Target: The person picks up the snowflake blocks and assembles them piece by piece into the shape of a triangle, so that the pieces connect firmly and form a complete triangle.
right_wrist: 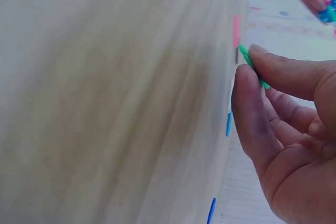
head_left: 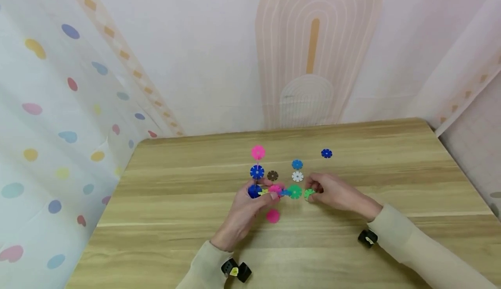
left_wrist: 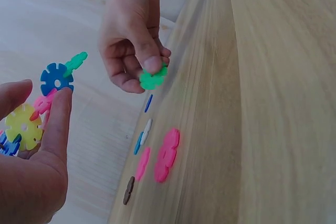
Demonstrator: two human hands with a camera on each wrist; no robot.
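My left hand (head_left: 250, 204) grips a linked chain of snowflake discs (head_left: 279, 191) just above the wooden table (head_left: 176, 219); my right hand (head_left: 332, 192) pinches a loose green disc (left_wrist: 153, 78) beside it. Misaligned slots could pop the chain apart, I judge.

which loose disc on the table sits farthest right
The dark blue disc, alone near the far edge, right of the light blue disc and white disc.

Right hand (head_left: 332, 192) pinches (lightly) — green disc (head_left: 309, 193).
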